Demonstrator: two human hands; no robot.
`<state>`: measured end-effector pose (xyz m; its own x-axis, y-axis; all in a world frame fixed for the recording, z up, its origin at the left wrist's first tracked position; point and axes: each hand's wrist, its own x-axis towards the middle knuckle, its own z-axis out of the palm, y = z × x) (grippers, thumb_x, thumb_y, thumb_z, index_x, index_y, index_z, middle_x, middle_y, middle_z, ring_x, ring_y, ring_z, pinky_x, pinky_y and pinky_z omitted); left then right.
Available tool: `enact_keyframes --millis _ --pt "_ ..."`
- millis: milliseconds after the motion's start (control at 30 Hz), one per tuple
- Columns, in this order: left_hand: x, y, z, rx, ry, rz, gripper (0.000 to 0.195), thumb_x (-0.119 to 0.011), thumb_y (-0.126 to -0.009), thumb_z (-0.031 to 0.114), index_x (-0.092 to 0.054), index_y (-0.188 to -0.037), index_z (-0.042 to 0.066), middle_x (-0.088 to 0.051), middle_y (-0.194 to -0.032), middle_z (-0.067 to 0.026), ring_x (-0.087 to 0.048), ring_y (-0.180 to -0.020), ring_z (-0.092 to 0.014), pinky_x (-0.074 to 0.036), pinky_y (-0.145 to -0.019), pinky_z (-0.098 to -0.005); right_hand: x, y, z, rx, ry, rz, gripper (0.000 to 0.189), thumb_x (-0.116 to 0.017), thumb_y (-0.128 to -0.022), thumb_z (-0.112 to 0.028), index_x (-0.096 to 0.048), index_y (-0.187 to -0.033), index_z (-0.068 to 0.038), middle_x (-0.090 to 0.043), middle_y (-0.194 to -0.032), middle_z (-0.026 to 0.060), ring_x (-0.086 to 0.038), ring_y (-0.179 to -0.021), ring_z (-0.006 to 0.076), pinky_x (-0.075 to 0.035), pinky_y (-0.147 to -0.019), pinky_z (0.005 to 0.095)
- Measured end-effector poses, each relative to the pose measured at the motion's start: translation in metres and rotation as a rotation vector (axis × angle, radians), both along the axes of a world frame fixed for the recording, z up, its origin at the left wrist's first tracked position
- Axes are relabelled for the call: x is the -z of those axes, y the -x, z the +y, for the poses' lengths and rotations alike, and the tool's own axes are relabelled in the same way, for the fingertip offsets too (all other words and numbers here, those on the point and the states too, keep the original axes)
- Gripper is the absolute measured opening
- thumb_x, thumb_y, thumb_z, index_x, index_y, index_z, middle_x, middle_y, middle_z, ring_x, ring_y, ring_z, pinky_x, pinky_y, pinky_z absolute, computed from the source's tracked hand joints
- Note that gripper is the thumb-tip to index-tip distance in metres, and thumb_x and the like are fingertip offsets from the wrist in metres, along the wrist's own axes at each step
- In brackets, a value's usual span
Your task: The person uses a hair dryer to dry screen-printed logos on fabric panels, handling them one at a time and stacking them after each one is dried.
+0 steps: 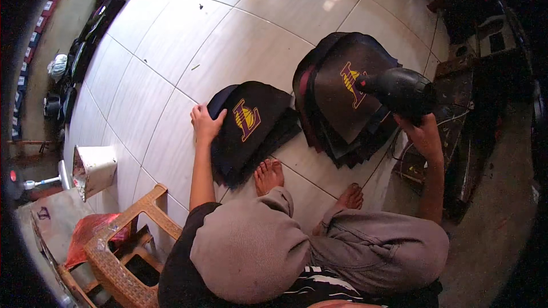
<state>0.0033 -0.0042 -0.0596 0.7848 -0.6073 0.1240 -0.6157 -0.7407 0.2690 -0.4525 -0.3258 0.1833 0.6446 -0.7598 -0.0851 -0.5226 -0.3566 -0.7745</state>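
Two stacks of dark fabric cap panels lie on the floor before me, each top piece bearing a purple and yellow basketball emblem. At the edge of the left stack (261, 124), my left hand (206, 122) has its thumb on the upper face and its fingers around the outer rim. My right hand (421, 134) grips the handle of a black hair dryer (400, 90). Its nozzle is over the emblem on the right stack (334, 107) and hides part of that print. The lower panels fan out unevenly under both top pieces.
Pale floor tiles (167, 68) spread ahead of my bare feet (269, 175). On my left are a brown plastic stool (128, 231), a red plastic bag (94, 233) and a white bin (96, 167). Dark wooden furniture (454, 90) and a cable (454, 117) are close on the right.
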Motion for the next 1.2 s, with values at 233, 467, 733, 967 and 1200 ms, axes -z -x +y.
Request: enact_keyframes --millis 233,467,733,967,1200 --pt "-0.003 0.023 -0.031 0.317 0.173 0.158 0.059 -0.075 -0.08 0.015 -0.055 -0.134 0.002 -0.054 -0.121 -0.0207 -0.051 -0.116 -0.038 -0.042 -0.103 -0.0458 0.003 0.01 0.0 0.013 0.007 -0.054 0.023 -0.075 -0.09 -0.027 -0.072 -0.101 -0.007 -0.061 -0.069 -0.0027 -0.051 -0.058 0.0072 -0.04 -0.054 0.0277" --pt "-0.009 0.0 -0.004 0.299 0.216 0.197 0.059 -0.069 -0.079 0.002 -0.053 -0.135 0.003 -0.06 -0.119 -0.0226 -0.056 -0.114 -0.042 -0.044 -0.102 -0.0471 0.001 0.0 -0.005 0.004 -0.123 0.063 0.029 -0.075 -0.089 -0.02 -0.071 -0.113 -0.004 -0.072 -0.097 0.0066 -0.064 -0.086 0.0145 -0.049 -0.078 0.0332" --pt "-0.101 0.143 -0.165 0.666 0.563 0.168 0.041 -0.074 -0.082 0.017 -0.063 -0.117 0.0 -0.063 -0.113 -0.0193 -0.059 -0.107 -0.037 -0.046 -0.096 -0.0442 0.007 0.025 -0.012 0.037 -0.046 0.017 0.031 -0.075 -0.088 -0.022 -0.071 -0.114 -0.005 -0.074 -0.094 0.0037 -0.064 -0.083 0.0147 -0.051 -0.079 0.035" --pt "-0.072 0.18 -0.225 0.486 0.488 0.3 0.044 -0.078 -0.081 0.022 -0.063 -0.113 -0.004 -0.058 -0.115 -0.0197 -0.054 -0.112 -0.037 -0.044 -0.099 -0.0434 0.002 0.032 -0.004 0.02 -0.048 0.029 0.033 -0.077 -0.087 -0.024 -0.071 -0.113 -0.004 -0.074 -0.096 0.0046 -0.067 -0.083 0.0149 -0.052 -0.077 0.0352" --pt "-0.056 0.183 -0.231 0.298 0.518 0.518 0.031 -0.078 -0.08 0.02 -0.063 -0.096 -0.001 -0.057 -0.113 -0.019 -0.051 -0.115 -0.036 -0.042 -0.1 -0.0438 0.003 0.037 0.0 0.033 -0.096 0.017 0.032 -0.078 -0.085 -0.022 -0.071 -0.111 -0.005 -0.073 -0.092 0.0024 -0.065 -0.078 0.0127 -0.053 -0.072 0.0332"
